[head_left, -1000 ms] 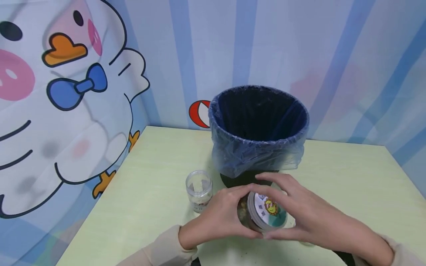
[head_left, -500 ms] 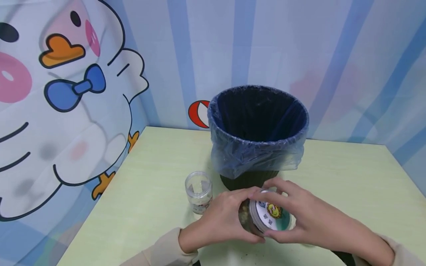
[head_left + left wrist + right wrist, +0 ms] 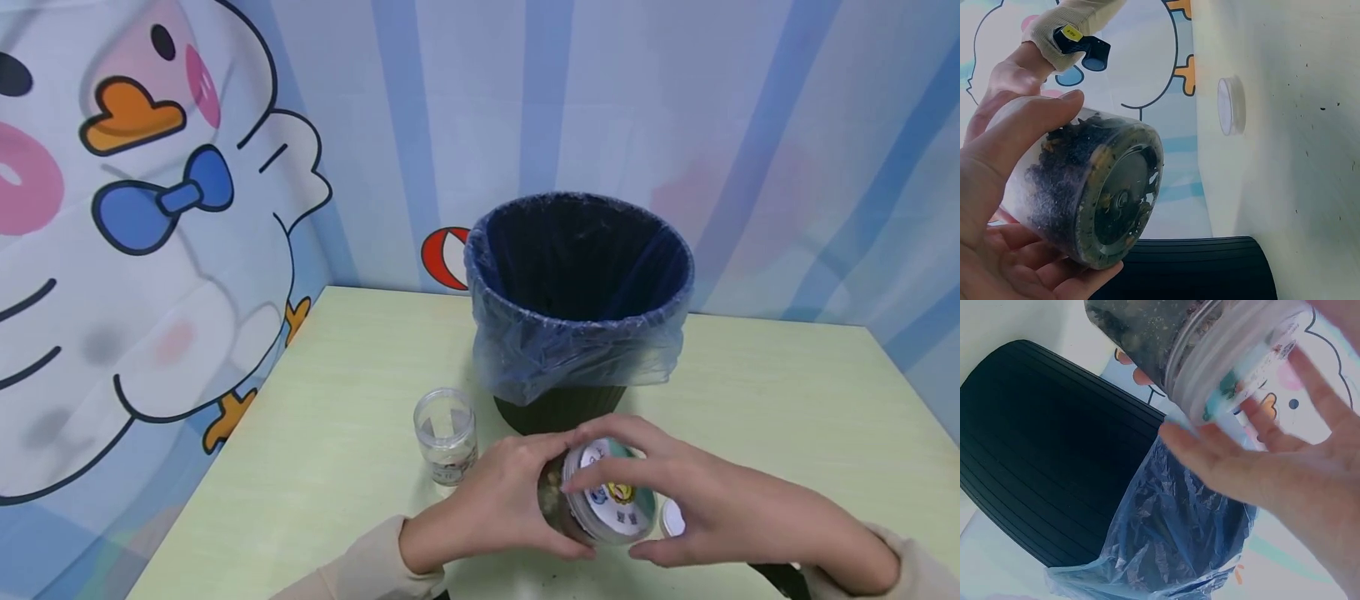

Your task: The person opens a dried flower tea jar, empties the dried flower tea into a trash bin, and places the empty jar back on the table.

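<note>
My left hand grips a clear plastic jar around its body, tilted with its lid toward the right. Dark, dried bits with some yellowish pieces show through the jar's wall and base in the left wrist view. On its end sits a lid with a round white and green label bearing a sun figure. Around that lid my right hand is loosely spread, its thumb apart from the rim. One finger reaches across the label; whether it touches cannot be told. The right wrist view shows the right fingers fairly straight beside the lid.
A dark ribbed bin lined with a blue plastic bag stands behind the hands. A lidless clear jar is left of it. A small white round lid lies on the pale table, with dark specks nearby.
The lid's label has turned counterclockwise in the head view. My right hand has loosened, its thumb moving off the lid. Jar and hands have shifted slightly down; the left hand still grips the jar.
</note>
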Demonstrator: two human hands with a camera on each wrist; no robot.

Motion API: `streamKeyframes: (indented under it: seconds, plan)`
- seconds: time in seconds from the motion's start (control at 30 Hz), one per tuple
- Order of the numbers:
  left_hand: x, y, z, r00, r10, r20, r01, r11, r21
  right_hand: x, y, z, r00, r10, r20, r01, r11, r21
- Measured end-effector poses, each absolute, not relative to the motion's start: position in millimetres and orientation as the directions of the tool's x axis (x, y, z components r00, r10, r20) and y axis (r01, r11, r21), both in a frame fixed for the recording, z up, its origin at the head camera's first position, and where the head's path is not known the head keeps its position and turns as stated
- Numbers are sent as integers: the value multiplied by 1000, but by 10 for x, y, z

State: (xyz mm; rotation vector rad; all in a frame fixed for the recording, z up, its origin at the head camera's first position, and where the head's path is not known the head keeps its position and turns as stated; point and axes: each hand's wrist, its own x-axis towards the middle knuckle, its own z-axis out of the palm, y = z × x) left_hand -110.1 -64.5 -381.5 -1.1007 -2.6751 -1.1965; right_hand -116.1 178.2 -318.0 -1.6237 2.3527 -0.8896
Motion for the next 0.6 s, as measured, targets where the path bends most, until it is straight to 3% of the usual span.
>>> streamKeyframes:
  seconds: [0.1, 0.2, 0.27, 0.4, 0.6]
  plan:
    - [-1097, -635, -3814, -748, 601, 281, 609, 455, 649, -1138, 1753, -3182, -509, -847, 151, -759, 359, -543]
    - [-1097, -616, -3809, -753, 599, 273, 605, 467, 645, -1124, 1720, -3191, -623, -775, 108, -729, 525, -440]
    - [-1095, -607, -3804, -764, 593, 255, 591, 484, 645, -1127, 1704, -3195, -661, -746, 87, -716, 591, -371]
    - [-1100, -592, -3804, -773, 589, 236, 576, 495, 650, -1144, 1709, -3179, -658, -750, 57, -710, 595, -376]
    - [-1116, -586, -3814, -767, 593, 243, 577, 474, 665, -1158, 1766, -3177, -577, -807, 126, -773, 489, -405]
